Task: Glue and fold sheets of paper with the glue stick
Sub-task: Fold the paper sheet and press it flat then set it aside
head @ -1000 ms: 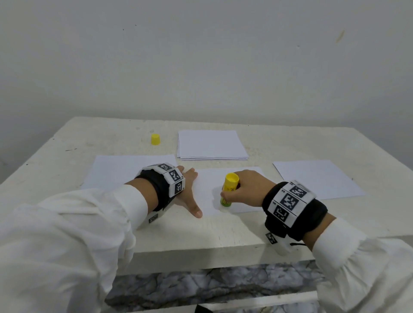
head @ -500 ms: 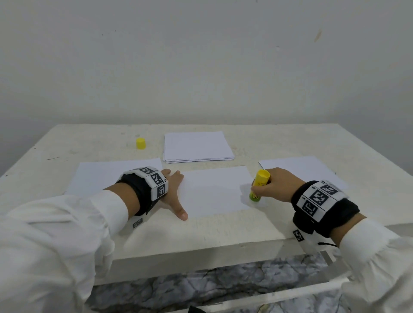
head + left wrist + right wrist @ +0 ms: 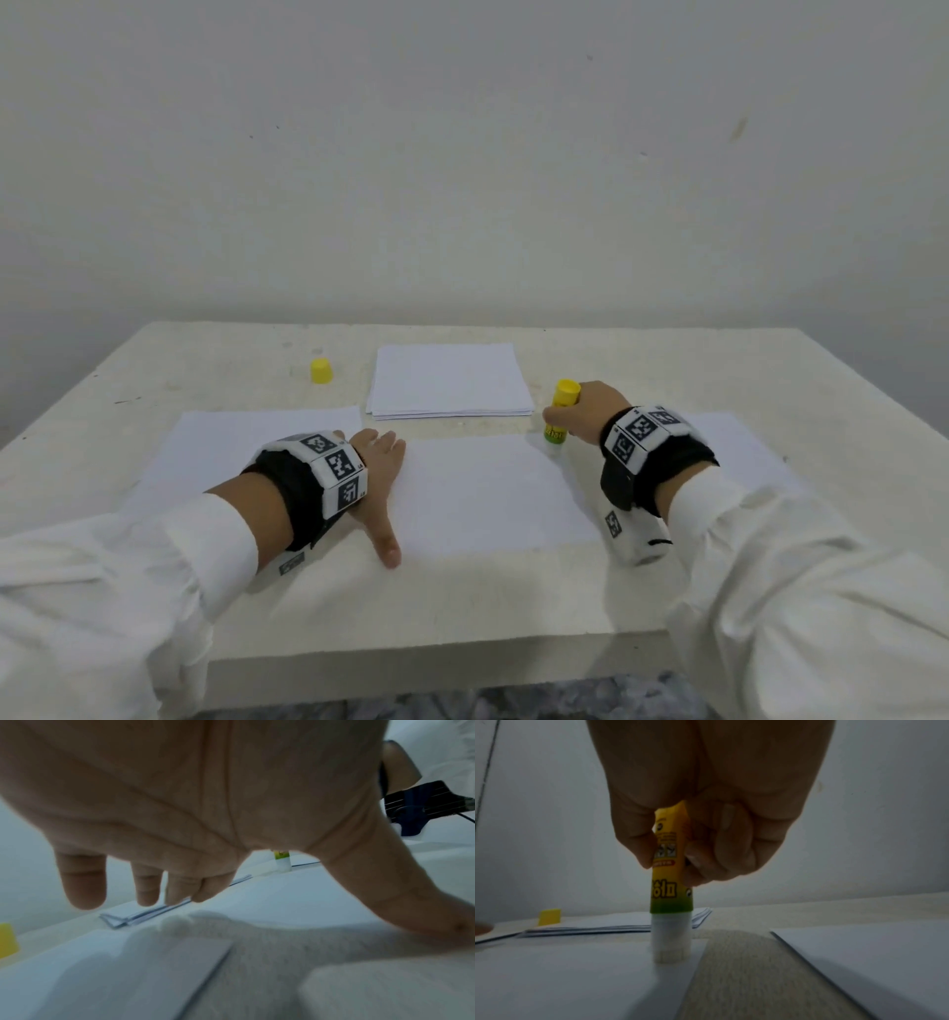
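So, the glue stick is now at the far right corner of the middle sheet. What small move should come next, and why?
Probably draw the glue stick leftward along the far edge of the middle sheet. The right hand grips it upright, tip on that corner, and the left hand lies flat on the sheet's left edge.

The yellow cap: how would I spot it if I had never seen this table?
Start at the stack of paper at the back middle of the table. Just to its left, the yellow cap stands alone on bare tabletop. It is small and stubby, untouched by either hand, unlike the taller glue stick.
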Motion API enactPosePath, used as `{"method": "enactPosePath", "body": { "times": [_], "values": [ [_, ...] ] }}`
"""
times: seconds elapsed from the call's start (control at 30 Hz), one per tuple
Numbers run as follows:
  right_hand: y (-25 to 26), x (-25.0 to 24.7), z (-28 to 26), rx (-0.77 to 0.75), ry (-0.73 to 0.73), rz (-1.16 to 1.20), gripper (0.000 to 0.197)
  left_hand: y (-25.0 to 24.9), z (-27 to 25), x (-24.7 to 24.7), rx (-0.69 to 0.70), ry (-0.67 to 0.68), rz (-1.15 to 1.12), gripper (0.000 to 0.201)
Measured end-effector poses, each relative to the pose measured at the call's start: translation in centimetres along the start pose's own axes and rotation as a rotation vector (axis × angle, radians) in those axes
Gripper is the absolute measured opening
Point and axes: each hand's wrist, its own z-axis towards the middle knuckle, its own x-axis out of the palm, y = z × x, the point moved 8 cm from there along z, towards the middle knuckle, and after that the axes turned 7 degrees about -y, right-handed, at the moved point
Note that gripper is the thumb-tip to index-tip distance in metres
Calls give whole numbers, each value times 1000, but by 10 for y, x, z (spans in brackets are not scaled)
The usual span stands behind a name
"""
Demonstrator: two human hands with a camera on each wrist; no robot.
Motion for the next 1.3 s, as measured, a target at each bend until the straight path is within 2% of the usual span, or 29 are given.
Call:
{"method": "enactPosePath", "body": {
  "times": [0.1, 0.2, 0.33, 0.47, 0.83, 1.3],
  "values": [
    [1, 2, 4, -40, 15, 4, 35, -15, -1, -23, -12, -58, 3, 136],
    [-1, 4, 7, -53, 7, 32, 34, -67, 10, -50, 96, -142, -80, 110],
    [-4, 5, 12, -55, 25, 38, 33, -123, 31, -53, 131, -52, -139, 101],
    [0, 6, 14, -87, 47, -9, 36, -123, 45, -42, 114, 10, -63, 103],
    [-11, 0, -19, -227, 103, 37, 39, -122, 49, -41, 97, 18, -27, 107],
    [-28, 3, -67, -268, 198, 47, 31, -134, 32, -58, 134, -7, -80, 94]
  ]
}}
